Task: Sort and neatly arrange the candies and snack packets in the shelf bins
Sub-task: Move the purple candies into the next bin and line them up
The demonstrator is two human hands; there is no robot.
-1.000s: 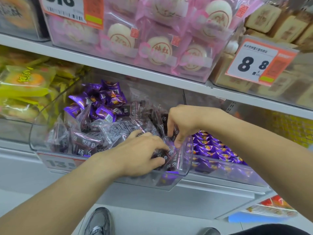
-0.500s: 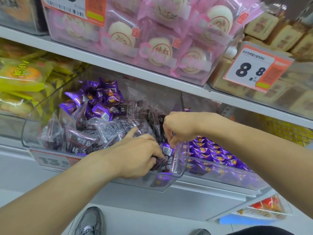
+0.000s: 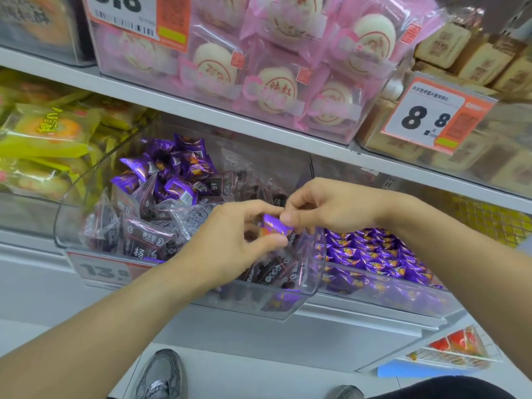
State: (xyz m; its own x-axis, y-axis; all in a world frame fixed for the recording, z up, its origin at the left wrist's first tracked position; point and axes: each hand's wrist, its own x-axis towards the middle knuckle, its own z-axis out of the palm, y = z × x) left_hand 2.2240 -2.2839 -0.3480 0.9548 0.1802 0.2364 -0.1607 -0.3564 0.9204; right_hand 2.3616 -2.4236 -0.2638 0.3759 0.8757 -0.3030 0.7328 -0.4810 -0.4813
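- White metal shelving (image 3: 201, 116) is running across my view in two tiers, and every tier is carrying clear plastic bins.
- On the upper tier, a transparent bin of pink-wrapped round white pastries (image 3: 276, 82) is sitting beside a bin of tan square cakes (image 3: 472, 53), which is wearing an orange and white price card reading 8.8 (image 3: 431, 116).
- To the left on the lower tier, yellow-wrapped pastry packets (image 3: 46, 136) are lying in their own bin.
- Straight ahead of me, a clear curved-front plastic bin (image 3: 309, 280) is tilting outward, and dark maroon snack packets with white lettering (image 3: 144, 240) are filling most of it, with shiny purple foil candies (image 3: 172, 168) piling up at its back.
- Just right of it, a lower clear bin of matching purple candies in rows (image 3: 371, 254) is sitting touching its side.
- My left hand (image 3: 230, 243) is reaching over the front of the middle bin, thumb and fingers curling round one purple foil-wrapped candy with an orange mark (image 3: 275, 227) just above the maroon packets.
- My right hand (image 3: 331, 208) is meeting it from the other side, fingertips pinching the same candy's upper right end.
- Grey sneakers (image 3: 161, 375) are standing on the pale floor below.
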